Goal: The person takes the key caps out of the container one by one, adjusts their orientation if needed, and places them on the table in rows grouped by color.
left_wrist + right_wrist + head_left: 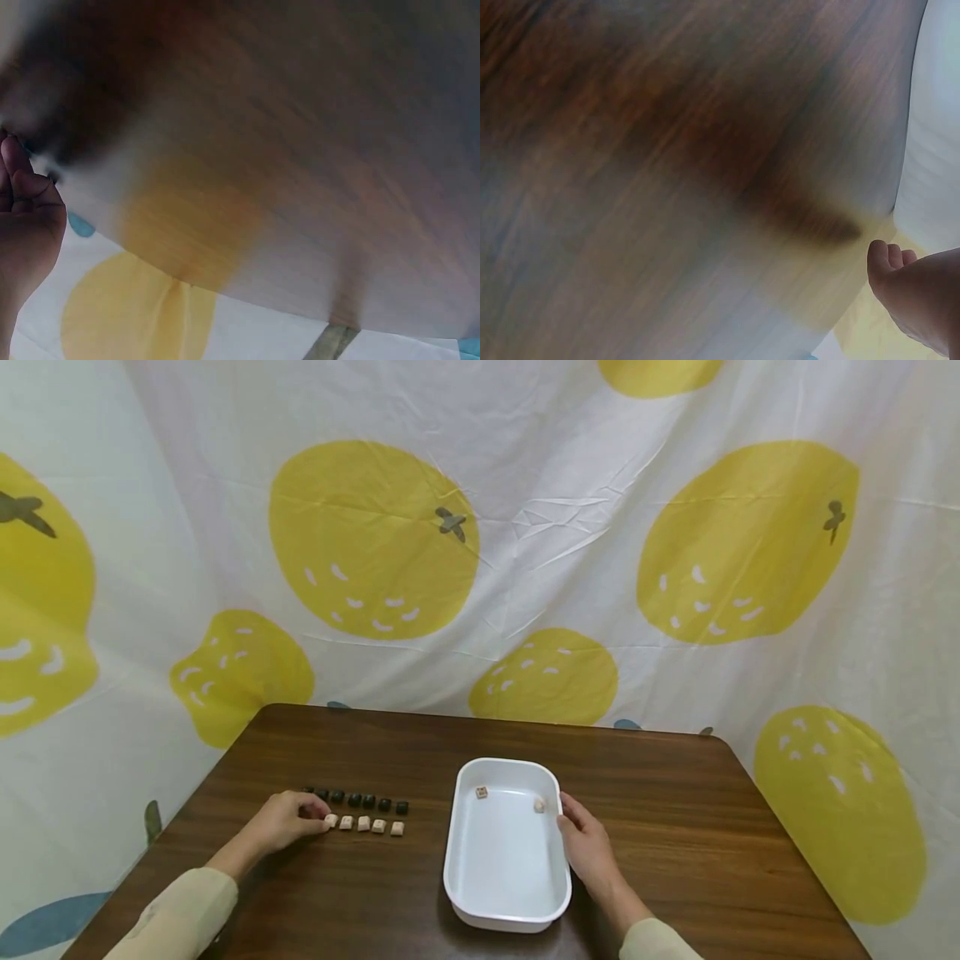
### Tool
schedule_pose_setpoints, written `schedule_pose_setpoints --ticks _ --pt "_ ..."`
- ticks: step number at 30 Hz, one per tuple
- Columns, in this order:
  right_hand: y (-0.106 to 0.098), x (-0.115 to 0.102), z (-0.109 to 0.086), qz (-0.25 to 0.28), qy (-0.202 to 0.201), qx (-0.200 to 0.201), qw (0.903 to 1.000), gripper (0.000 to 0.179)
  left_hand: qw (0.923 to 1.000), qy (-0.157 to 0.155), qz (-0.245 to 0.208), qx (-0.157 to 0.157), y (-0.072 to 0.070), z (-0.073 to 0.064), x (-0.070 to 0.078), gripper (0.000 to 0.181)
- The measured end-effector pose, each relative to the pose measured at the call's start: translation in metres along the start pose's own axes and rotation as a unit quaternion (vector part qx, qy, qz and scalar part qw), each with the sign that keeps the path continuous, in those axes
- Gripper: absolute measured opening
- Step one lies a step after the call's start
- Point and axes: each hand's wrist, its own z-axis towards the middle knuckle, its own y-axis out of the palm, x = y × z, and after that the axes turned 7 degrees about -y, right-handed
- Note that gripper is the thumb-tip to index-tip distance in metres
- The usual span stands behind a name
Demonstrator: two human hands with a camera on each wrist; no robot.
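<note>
My left hand pinches the leftmost cream keycap between thumb and fingertips, at the end of a row on the table. To its right in that row stand several more cream keycaps, spaced slightly apart. Behind runs a row of black keycaps, its left end partly covered by the hand. A white rectangular tray sits right of the rows. My right hand holds the tray's right side, thumb at the rim. Inside the tray lie a tipped keycap and another cream keycap.
The dark wooden table has rounded far corners. A white cloth printed with yellow lemons hangs right behind its far edge. The left wrist view and right wrist view show mostly blurred tabletop, with the hands at the edges.
</note>
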Motion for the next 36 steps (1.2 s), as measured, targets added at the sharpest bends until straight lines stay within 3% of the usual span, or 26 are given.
schedule_pose_setpoints --ticks 14,18,21,25,28,31,36 --pt "-0.001 -0.003 0.003 -0.008 -0.010 0.004 0.9999 0.042 0.9996 -0.019 0.018 0.007 0.002 0.001 -0.002 0.013" --pt "-0.001 -0.002 0.003 -0.005 -0.012 0.001 0.9999 0.042 0.9994 -0.011 0.017 0.027 -0.005 0.001 0.006 0.018" --pt "-0.002 -0.001 0.004 -0.003 -0.004 0.001 1.0000 0.043 0.9978 0.008 0.008 0.065 -0.008 0.008 0.027 0.026" --pt "-0.003 0.001 0.005 -0.002 0.004 0.003 1.0000 0.043 0.9944 0.056 -0.012 0.089 0.003 0.030 0.074 0.034" --pt "-0.004 0.002 0.004 -0.001 0.004 0.001 1.0000 0.043 0.9944 0.077 -0.030 0.066 0.025 0.048 0.112 0.036" --pt "-0.003 0.002 0.002 -0.001 0.002 0.001 1.0000 0.043 0.9968 0.067 -0.029 0.033 0.054 0.064 0.143 0.034" --pt "0.000 0.001 0.001 0.003 -0.007 0.004 1.0000 0.042 0.9987 0.045 0.025 0.005 0.095 0.083 0.171 0.029"
